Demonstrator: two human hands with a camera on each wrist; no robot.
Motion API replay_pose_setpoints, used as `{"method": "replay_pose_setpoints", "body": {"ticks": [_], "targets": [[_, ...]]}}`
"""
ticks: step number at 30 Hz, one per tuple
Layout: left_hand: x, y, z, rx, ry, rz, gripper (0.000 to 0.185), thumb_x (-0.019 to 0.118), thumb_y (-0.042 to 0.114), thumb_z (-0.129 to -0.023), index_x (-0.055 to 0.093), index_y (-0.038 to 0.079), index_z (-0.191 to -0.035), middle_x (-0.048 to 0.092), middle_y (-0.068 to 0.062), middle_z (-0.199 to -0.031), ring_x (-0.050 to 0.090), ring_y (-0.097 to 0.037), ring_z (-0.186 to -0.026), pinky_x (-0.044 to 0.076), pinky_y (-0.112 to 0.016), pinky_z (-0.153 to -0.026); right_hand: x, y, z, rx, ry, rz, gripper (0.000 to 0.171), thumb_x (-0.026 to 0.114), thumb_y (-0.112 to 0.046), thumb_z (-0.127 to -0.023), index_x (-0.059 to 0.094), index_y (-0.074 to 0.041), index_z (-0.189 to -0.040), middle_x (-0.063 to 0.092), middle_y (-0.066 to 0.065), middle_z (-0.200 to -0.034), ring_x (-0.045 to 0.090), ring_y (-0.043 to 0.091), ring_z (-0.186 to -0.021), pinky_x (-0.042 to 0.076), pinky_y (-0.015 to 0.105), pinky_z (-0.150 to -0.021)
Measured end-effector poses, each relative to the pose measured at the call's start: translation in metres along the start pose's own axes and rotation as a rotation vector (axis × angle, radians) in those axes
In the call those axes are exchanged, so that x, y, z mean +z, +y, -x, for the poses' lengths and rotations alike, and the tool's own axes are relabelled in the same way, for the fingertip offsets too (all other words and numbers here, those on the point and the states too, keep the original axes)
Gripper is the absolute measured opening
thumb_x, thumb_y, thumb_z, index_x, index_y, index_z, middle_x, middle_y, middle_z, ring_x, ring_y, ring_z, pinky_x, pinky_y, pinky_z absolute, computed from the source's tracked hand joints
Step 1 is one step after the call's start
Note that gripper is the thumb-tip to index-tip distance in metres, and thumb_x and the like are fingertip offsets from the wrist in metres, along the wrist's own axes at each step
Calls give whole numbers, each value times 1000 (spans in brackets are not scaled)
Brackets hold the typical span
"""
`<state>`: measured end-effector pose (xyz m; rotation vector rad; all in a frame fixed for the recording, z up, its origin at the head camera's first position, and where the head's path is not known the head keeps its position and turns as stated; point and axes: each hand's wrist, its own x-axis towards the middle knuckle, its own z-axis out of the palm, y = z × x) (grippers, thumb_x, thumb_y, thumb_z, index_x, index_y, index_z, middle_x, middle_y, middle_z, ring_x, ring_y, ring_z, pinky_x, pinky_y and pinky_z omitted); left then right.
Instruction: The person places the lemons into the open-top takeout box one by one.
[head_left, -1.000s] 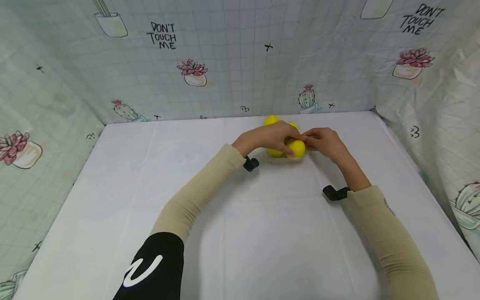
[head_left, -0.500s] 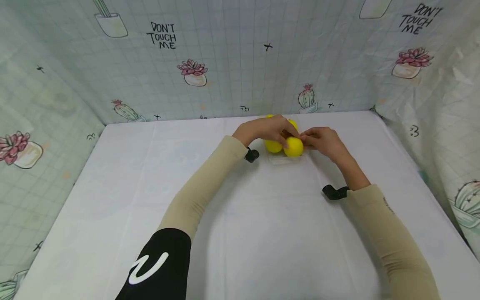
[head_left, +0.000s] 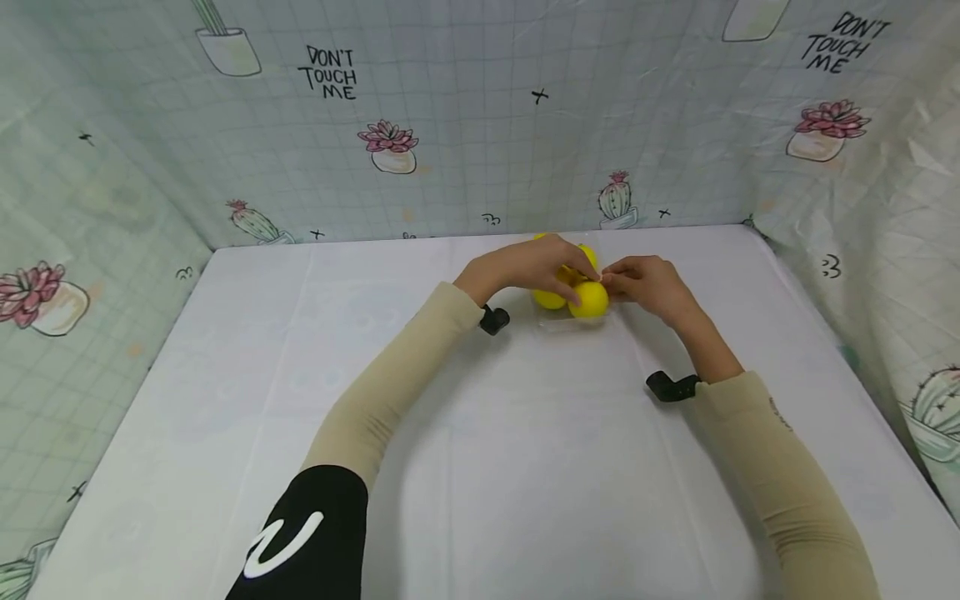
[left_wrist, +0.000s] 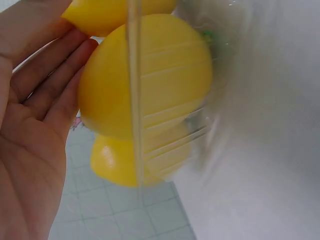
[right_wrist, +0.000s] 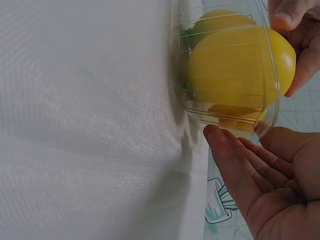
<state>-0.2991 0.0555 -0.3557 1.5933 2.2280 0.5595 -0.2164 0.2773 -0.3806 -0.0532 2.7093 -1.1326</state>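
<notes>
Several yellow lemons [head_left: 589,301] sit in a clear plastic container [head_left: 561,323] at the far middle of the white table [head_left: 480,467]. My left hand [head_left: 542,262] lies over the top of them, its fingers [left_wrist: 47,85] curled against the front lemon [left_wrist: 150,75]. My right hand [head_left: 647,282] is at the container's right side. In the right wrist view the container's rim [right_wrist: 267,100] runs between that hand's thumb and its straight fingers [right_wrist: 227,150], and the left hand's fingertips [right_wrist: 286,15] show over the lemon [right_wrist: 235,67].
Patterned sheets [head_left: 480,125] with cactus prints wall in the table at the back and both sides. Black camera straps [head_left: 670,387] sit on both wrists. The white cloth stretches bare between the container and the near edge.
My left hand has slid a little farther over the lemons and now covers the back one. The right hand and the container have hardly moved.
</notes>
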Motion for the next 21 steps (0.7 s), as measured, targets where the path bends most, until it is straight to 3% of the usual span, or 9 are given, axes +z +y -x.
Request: {"method": "replay_pose_setpoints", "body": {"ticks": [5,8,14,18,21], "targets": [[-4,-1,8,-19,33,6,43,71,36,-97,68,13,-134,67,4,-132,56,-11,-125,39,-25,-111,1,1,-2,2,-3,-23,42,56,-31,-106,64,2,-129,70,22,-123,71,32,-108,56,45,-96],[-4,-2,22,-33,72,7,39,66,35,-100,67,14,-134,66,4,-133,55,-13,-128,39,-27,-113,2,0,-5,5,-8,-26,40,56,-29,-106,64,2,-129,69,22,-122,71,32,-108,57,44,-95],[-4,-2,64,-33,149,-44,37,63,28,-102,67,10,-134,65,-1,-136,55,-17,-131,39,-30,-115,3,-1,-8,14,-52,-11,42,54,-31,-107,61,1,-134,67,22,-127,68,33,-113,55,45,-98],[-1,2,97,-85,200,-72,38,64,26,-101,66,8,-135,63,-5,-138,54,-20,-133,39,-34,-115,-1,-2,-4,-11,-72,46,46,51,-32,-108,57,0,-139,64,23,-131,66,37,-116,53,50,-100],[5,6,126,-145,260,-107,38,64,25,-101,65,8,-135,63,-7,-139,55,-23,-132,41,-37,-114,-5,0,1,-70,-54,155,47,51,-32,-108,55,-1,-143,61,24,-136,62,39,-121,51,55,-102]]}}
